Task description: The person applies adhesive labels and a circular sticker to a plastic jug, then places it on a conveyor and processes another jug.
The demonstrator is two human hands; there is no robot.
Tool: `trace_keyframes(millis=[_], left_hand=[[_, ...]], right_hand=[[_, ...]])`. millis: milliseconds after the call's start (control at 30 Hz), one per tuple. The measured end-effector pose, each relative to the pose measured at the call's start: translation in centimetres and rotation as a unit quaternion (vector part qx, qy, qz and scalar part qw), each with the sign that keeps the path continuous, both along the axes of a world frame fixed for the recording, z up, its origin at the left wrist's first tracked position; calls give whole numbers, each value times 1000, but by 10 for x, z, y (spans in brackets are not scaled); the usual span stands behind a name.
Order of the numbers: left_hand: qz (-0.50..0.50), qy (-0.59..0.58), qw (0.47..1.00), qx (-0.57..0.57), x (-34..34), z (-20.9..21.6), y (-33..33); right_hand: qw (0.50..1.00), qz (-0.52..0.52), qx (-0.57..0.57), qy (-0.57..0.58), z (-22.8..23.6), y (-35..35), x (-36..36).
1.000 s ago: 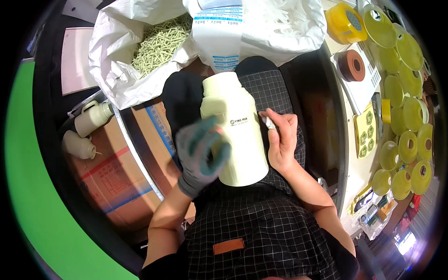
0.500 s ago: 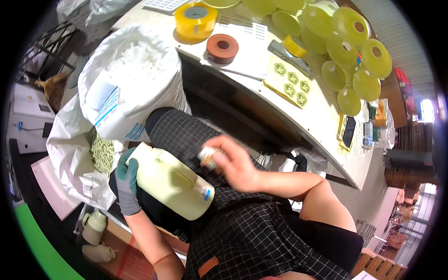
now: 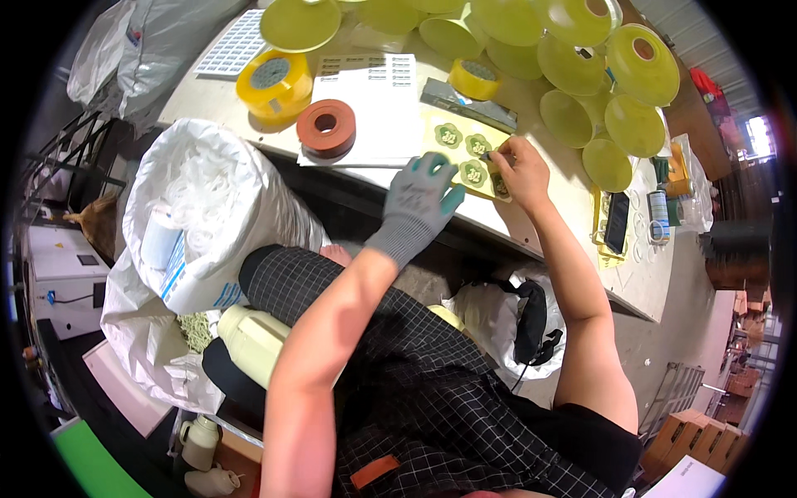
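My right hand (image 3: 521, 172), bare, is pinched on a green flower-shaped sticker at the right side of the pale yellow sticker sheet (image 3: 430, 124). My left hand (image 3: 422, 197), in a grey glove with green fingertips, hovers at the sheet's front edge, fingers apart and holding nothing. Across my lap rests a cream-coloured thermos jug (image 3: 251, 344), partly hidden behind my left forearm. Beyond the sheet is a grey bar-shaped tool (image 3: 469, 106), and a yellow tape roll (image 3: 475, 79) lies on it.
A large yellow tape roll (image 3: 274, 87) and a reddish-brown roll (image 3: 326, 129) are beside printed sheets (image 3: 378, 100). Yellow-green cones (image 3: 643, 66) crowd the table's back. A white sack of plastic rings (image 3: 199, 207) stands left; two more jugs (image 3: 199, 442) are below. A phone (image 3: 617, 222) lies right.
My left hand has let go of the jug and moved up to the table. My right hand, earlier holding a blurred small thing over my lap, has moved to the sticker sheet.
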State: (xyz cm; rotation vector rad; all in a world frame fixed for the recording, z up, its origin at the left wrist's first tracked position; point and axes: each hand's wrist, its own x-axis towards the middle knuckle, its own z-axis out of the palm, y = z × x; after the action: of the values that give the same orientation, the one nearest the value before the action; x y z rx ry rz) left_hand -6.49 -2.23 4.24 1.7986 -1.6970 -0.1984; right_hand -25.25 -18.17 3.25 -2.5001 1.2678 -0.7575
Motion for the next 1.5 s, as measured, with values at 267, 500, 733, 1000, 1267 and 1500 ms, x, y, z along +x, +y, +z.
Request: trace_keyframes(millis=[267, 500, 733, 1000, 1267, 1500], left_hand=[[10, -107, 986, 130, -15, -23, -62], [-19, -115, 978, 173, -12, -7, -60], [-85, -188, 972, 110, -1, 2, -17], [-124, -153, 943, 269, -41, 60, 224], [430, -38, 901, -45, -66, 12, 398], [440, -59, 896, -12, -54, -13, 411]], right_hand=[[990, 110, -79, 23, -11, -20, -13], [991, 129, 26, 4, 32, 10, -13], [933, 219, 273, -80, 112, 75, 21], [828, 410, 382, -10, 100, 174, 147], [739, 550, 360, 145, 94, 291, 239], [696, 540, 440, 176, 67, 306, 258]])
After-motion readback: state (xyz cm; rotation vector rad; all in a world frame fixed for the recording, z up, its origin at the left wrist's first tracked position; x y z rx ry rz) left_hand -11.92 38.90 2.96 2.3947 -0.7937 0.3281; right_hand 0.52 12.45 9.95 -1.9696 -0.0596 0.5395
